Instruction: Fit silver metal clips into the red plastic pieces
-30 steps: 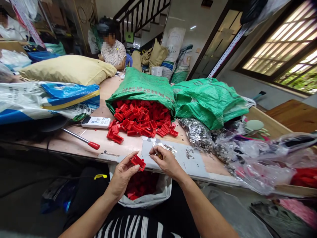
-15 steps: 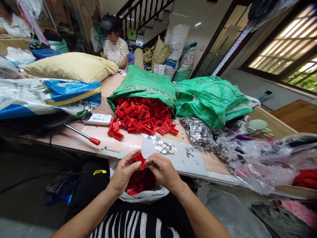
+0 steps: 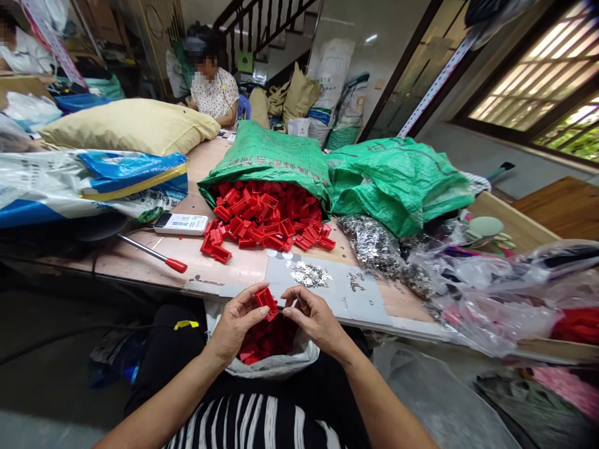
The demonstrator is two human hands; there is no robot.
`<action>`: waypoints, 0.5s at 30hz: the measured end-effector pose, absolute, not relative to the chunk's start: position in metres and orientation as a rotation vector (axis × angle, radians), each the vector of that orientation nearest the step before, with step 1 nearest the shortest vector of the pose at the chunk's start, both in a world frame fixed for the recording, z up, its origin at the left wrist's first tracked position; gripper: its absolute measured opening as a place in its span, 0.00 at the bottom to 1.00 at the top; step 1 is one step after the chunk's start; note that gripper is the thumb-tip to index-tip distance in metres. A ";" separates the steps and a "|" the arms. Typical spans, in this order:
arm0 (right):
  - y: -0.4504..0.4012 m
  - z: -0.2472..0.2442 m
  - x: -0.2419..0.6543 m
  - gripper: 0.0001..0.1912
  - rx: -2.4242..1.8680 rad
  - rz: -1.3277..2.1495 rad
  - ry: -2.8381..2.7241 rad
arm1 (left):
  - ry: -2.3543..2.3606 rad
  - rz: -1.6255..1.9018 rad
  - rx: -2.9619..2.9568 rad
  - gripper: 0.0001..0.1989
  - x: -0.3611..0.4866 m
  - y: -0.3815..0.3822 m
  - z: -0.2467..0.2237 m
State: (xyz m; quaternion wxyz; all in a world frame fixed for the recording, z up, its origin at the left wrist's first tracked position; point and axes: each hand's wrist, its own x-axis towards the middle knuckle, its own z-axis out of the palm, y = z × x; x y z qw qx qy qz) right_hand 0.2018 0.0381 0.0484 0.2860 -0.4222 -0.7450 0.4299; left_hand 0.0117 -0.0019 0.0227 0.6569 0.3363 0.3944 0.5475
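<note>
Presently, the left hand (image 3: 234, 325) has its fingers clamped on a red plastic box-shaped part (image 3: 264, 300), above a white sack (image 3: 276, 369) of red pieces (image 3: 259, 349). Just beside it, the right hand (image 3: 316, 319) grips a brown-handled tool (image 3: 304, 306), near thin silvery metal pieces (image 3: 309, 274) on the pale wooden bench (image 3: 152, 257).

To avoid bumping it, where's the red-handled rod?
In the head view, the red-handled rod is left of centre, on the near side of the white device.
</note>
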 end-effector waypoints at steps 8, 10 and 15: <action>0.041 0.032 0.209 0.15 -1.160 0.884 -2.143 | 1.088 1.263 1.309 0.16 0.005 0.020 0.014; 0.043 0.029 0.208 0.15 -1.196 0.857 -2.158 | 1.153 1.227 1.416 0.17 0.004 0.028 0.010; 0.048 0.026 0.206 0.11 -1.232 0.836 -2.167 | 1.206 1.144 1.516 0.21 0.004 0.045 0.005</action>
